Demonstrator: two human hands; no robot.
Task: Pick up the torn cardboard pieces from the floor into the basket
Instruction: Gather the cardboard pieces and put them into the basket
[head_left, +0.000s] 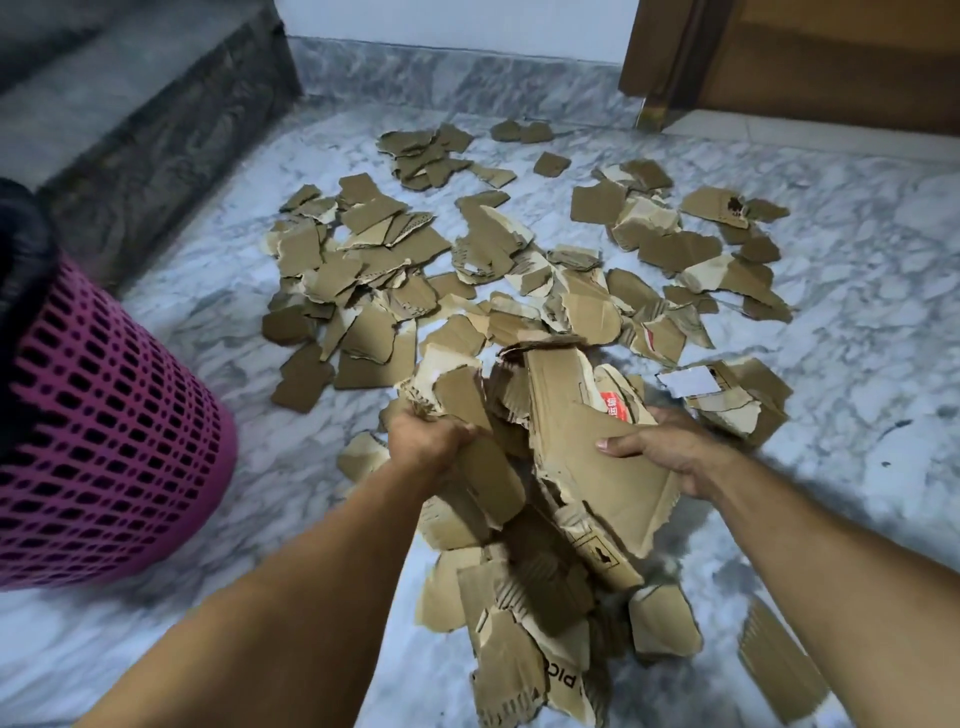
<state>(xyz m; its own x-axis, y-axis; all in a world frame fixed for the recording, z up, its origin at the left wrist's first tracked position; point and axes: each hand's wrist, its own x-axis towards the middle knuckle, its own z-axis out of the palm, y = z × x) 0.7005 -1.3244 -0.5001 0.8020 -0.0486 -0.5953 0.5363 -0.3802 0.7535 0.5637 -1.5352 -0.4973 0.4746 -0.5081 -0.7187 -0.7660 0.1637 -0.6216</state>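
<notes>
My left hand (431, 441) and right hand (660, 449) gripped a loose cardboard bundle (561, 447); light, stiff, apt to shed, best squeezed from both sides.

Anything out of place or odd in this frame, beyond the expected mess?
Nothing beyond the task's own mess. Torn cardboard pieces lie scattered over the marble floor. The left hand and right hand grip a bundle of pieces. The pink basket stands at the left.
</notes>
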